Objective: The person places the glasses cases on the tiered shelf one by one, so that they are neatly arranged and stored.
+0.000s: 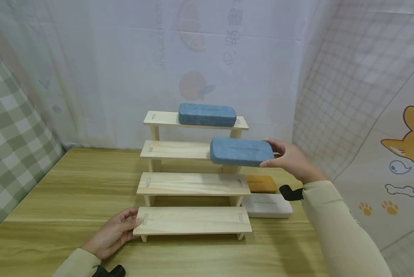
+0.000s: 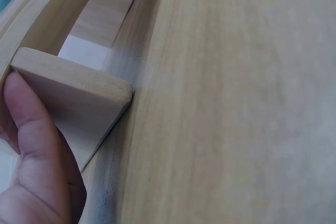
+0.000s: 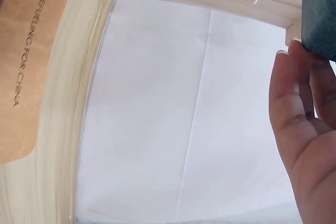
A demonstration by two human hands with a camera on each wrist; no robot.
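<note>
The right hand (image 1: pixel 291 157) pinches one end of a blue case (image 1: pixel 242 152), and well apart from it the left hand (image 1: pixel 113 232) grips the left end of the lowest step of a stepped wooden rack (image 1: pixel 193 220). I see the held case in front of the right end of the second step from the top, covering it, and I can't tell whether they touch. In the right wrist view I get only a corner of that case. The rack hides part of an orange case (image 1: pixel 261 184) and a white case (image 1: pixel 269 206) on the worktop (image 1: pixel 72 192). Another blue case (image 1: pixel 207 115) lies on the top step. From the right wrist I can read "REFUELING FOR CHINA" on the orange one; the lettering on the others is too small for me. Behind, the curtain (image 1: pixel 123 77) carries faint inverted print, where I make out "SUMMER" beside an orange slice.
</note>
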